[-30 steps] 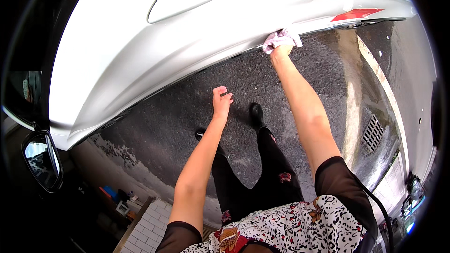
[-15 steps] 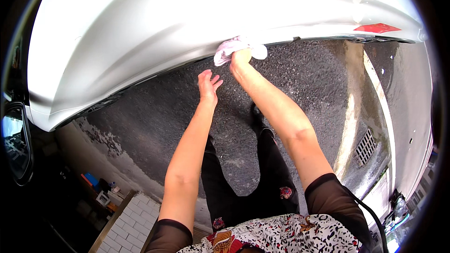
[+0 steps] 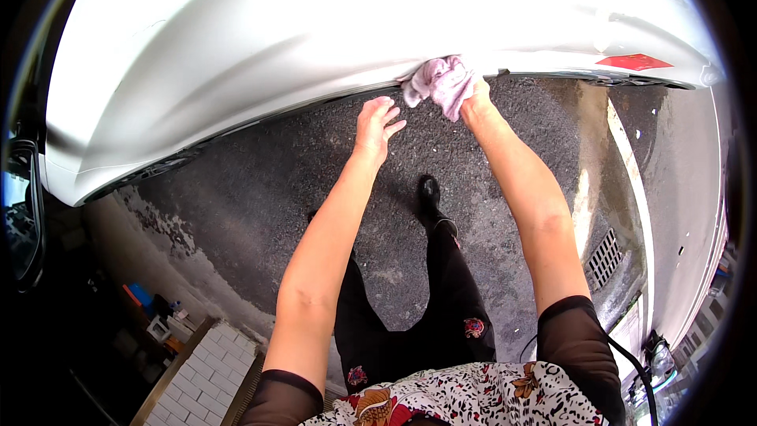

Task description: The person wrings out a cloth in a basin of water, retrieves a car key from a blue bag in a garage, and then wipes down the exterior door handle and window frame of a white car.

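Nearest, the left hand (image 3: 377, 120) hovers with fingers spread, holding nothing, over the dark wet asphalt ground (image 3: 260, 189). Just beyond, the right hand (image 3: 473, 95) grips a crumpled pale pink cloth (image 3: 438, 81), pressing it against the lower edge of the glossy silver car body (image 3: 276, 39).

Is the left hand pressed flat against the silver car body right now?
No, the left hand hangs open over the dark asphalt below the silver car body, while the right hand presses the crumpled pale pink cloth there.
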The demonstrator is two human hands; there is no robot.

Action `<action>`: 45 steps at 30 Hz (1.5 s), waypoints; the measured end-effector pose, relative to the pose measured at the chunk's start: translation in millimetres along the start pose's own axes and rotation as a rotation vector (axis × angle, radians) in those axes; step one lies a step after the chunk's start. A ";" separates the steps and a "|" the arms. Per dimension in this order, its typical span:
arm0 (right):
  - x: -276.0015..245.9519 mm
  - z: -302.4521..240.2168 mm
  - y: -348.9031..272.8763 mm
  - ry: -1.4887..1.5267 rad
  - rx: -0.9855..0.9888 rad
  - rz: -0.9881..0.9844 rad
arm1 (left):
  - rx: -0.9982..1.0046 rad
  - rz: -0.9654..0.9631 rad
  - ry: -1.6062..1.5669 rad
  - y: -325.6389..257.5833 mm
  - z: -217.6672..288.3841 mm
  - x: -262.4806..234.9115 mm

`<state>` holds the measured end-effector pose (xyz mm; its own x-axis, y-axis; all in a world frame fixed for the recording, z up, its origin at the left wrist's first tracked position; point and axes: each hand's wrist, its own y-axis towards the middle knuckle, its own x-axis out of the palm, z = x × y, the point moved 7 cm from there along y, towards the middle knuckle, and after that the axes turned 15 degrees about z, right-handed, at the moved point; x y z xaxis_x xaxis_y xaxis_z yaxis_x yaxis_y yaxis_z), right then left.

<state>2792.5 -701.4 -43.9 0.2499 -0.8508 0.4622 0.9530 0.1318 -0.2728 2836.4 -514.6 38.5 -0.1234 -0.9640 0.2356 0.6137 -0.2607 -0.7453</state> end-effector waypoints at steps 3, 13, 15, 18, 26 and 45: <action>9.9 12.6 -8.1 -0.340 -0.476 0.123 | -0.026 0.005 0.003 -2.8 -11.7 -11.4; -90.1 140.8 103.1 -0.959 -1.044 0.523 | -0.114 0.395 -0.061 10.2 -15.8 -133.2; -70.3 107.7 92.6 -1.096 -1.038 0.521 | -0.103 0.412 -0.025 15.5 -14.3 -123.0; -37.0 74.1 48.8 -1.114 -1.128 0.631 | -0.122 0.327 -0.091 11.0 -17.4 -106.1; -9.7 4.3 9.1 -0.783 -0.835 0.367 | -0.210 0.049 -0.060 -3.8 -19.2 -27.8; 30.3 269.0 19.6 -1.198 -0.824 0.181 | 1.145 0.389 0.271 -104.8 153.6 19.2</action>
<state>2864.8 -587.8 191.7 0.7350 0.1222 0.6670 0.6310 -0.4835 -0.6067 2889.5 -497.8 216.9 0.1464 -0.9823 -0.1171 0.9566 0.1104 0.2695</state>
